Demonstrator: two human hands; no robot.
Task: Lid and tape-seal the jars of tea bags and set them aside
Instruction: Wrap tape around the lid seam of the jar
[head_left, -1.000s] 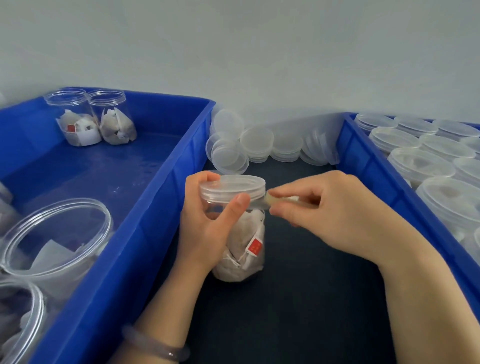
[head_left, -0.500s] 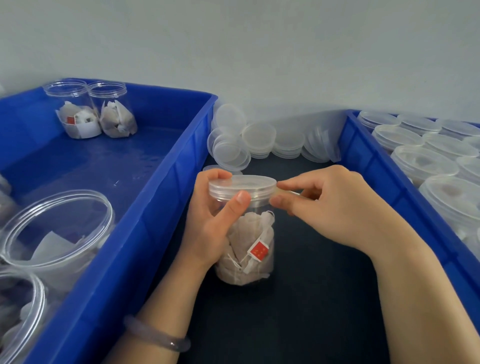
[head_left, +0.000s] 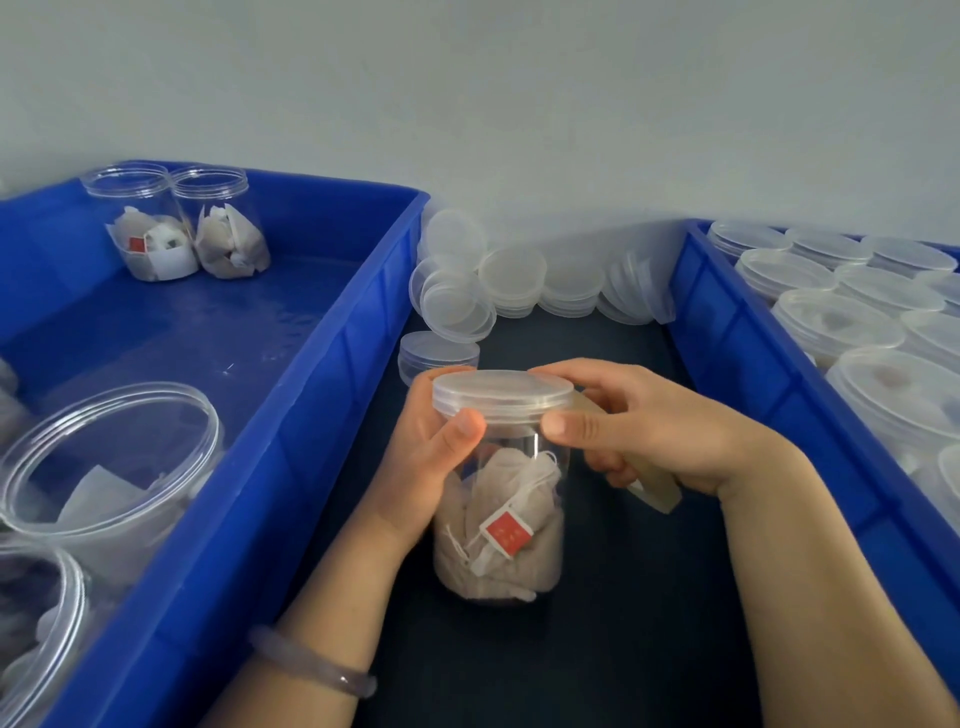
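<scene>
Left hand (head_left: 421, 467) grips jar (head_left: 498, 519) on dark tabletop (head_left: 597, 649); pale wall (head_left: 519, 104) behind.

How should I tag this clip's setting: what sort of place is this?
Probably a small hand-packing bench. The right bin holds rows of lidded jars, loose lids pile by the wall, and the left hand grips a tea-bag jar while the right hand holds tape.

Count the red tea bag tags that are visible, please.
2: one red tag inside the lidded jar being held, another inside the far-left open jar in the left blue bin. Others may be hidden.
</scene>
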